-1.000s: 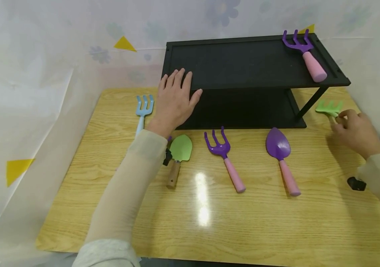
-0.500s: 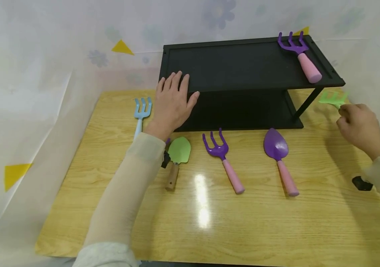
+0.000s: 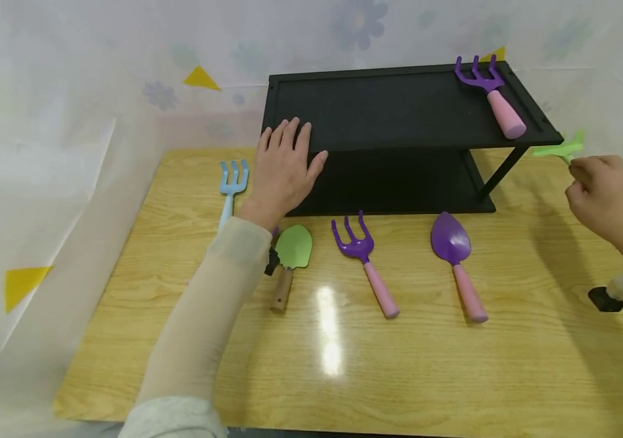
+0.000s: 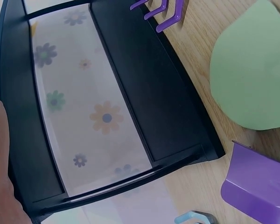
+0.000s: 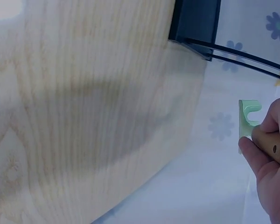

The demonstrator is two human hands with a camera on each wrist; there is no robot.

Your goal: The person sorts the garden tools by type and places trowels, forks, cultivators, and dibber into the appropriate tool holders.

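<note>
The person's right grip [image 3: 609, 198] is grasping a light green toothed hand rake with a tan wooden handle [image 3: 566, 148], thumb and fingers pinching the handle while the green head is pointing away from the person. The rake is hovering above the tabletop [image 3: 399, 371], near the right end of a black two-tier shelf [image 3: 377, 112]; the right arm is casting a long shadow on the wood-grained surface below.

The left grip [image 3: 284, 173] is holding nothing: its fingers are lying straight, palm down, on the shelf's front left edge, the thumb spreading to the right.

On the shelf's upper tier, at the right end, a purple three-tined fork with a pink handle [image 3: 505, 114] is resting. In front of the shelf, a second purple fork with a pink handle [image 3: 369, 269], a purple pointed trowel with a pink handle [image 3: 460, 274] and a light green spade with a brown wooden handle [image 3: 294, 246] are lying well apart. A pale blue three-tined fork [image 3: 233, 182] is lying left of the shelf, partly hiding behind the left forearm. In the left wrist view, a glossy purple scoop [image 4: 259, 184] is showing beside the green spade.
</note>
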